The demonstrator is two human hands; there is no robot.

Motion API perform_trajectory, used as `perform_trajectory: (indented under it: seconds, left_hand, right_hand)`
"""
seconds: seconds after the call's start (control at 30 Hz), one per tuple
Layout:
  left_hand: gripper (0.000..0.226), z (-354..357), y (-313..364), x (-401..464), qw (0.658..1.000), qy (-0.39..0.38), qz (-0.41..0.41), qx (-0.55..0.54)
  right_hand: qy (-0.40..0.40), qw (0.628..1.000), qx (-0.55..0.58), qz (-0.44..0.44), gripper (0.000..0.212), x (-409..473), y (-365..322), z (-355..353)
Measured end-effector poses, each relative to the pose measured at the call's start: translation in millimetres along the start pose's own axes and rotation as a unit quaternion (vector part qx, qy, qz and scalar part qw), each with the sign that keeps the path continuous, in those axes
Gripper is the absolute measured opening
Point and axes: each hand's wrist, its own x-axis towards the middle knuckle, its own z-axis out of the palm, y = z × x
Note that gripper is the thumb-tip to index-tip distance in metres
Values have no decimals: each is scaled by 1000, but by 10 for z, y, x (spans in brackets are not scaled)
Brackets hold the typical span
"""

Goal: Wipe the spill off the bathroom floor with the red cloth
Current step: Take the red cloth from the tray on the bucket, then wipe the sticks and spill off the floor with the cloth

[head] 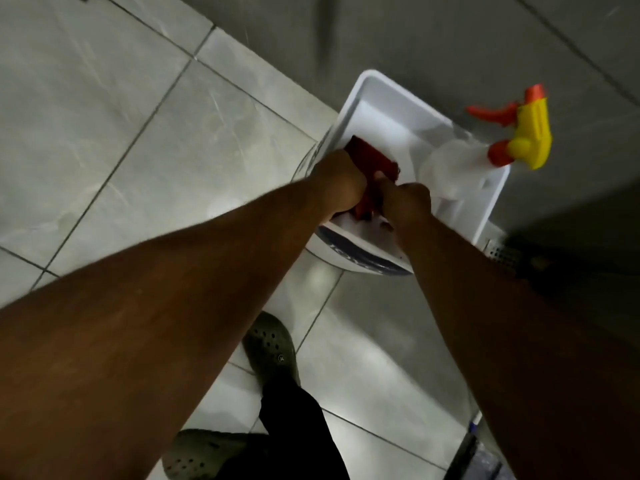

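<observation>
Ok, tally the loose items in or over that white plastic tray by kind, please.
Red cloth, held by left hand and right hand: 1
Clear spray bottle with yellow-and-orange trigger head: 1
White plastic tray itself: 1
Total: 3

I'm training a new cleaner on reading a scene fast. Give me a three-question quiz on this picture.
1. True or false: the red cloth lies flat on the floor tiles.
2. Which hands grip the cloth? A) left hand only B) right hand only C) both
3. Fill in: the spray bottle with the yellow and orange trigger head stands in the white ____.

Key: 1 false, it is held over the tray; 2 C; 3 tray.
</observation>
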Motion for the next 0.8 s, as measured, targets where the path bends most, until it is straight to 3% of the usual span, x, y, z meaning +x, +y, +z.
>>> perform_trajectory:
  seconds: [0.1, 0.23, 0.43, 0.57, 0.67, 0.73, 0.8]
  left_hand:
    - [43, 115, -25, 158, 999, 10, 0, 46]
    - [33, 201, 11, 243, 1000, 20, -9, -19]
    - [35, 87, 5, 77, 985, 83, -40, -148]
    - [35, -327, -127, -301, 976, 46, 0, -213]
    - [13, -711, -468, -720, 943, -1, 35, -330]
    - [10, -953, -823, -1021, 914, -15, 35, -404]
    - [12, -1140, -1280, -1318, 896, 19, 13, -444]
  right_hand:
    - [15, 1000, 22, 0, 44, 156, 57, 101]
    - [-9, 998, 69, -12, 6, 187, 34, 137]
    - [-48, 986, 162, -1, 25, -163, -197, -84]
    - [-96, 981, 168, -23, 31, -566, -463, -249]
    - [-167, 966, 196, -37, 33, -1002, -581, -135]
    - [-201, 960, 190, -42, 27, -1343, -610, 118]
    - [-220, 963, 149, -55, 27, -1699, -545, 493]
